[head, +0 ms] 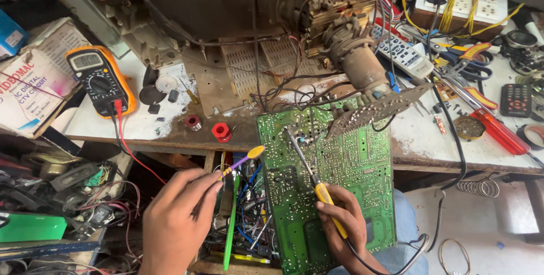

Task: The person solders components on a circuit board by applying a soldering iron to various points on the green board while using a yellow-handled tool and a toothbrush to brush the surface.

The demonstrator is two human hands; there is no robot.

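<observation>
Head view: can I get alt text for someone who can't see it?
The right hand holds a yellow-handled soldering iron, tip on a green circuit board. The left hand holds a thin purple tool beside it. A multimeter sits on the cluttered bench.

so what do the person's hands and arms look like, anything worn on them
Both are bare: the left hand and right hand show no gloves, rings, watch or wristband, and no sleeve reaches either wrist. The fingers are uncovered, with short nails. Blue trousers show beneath the right forearm.
</observation>
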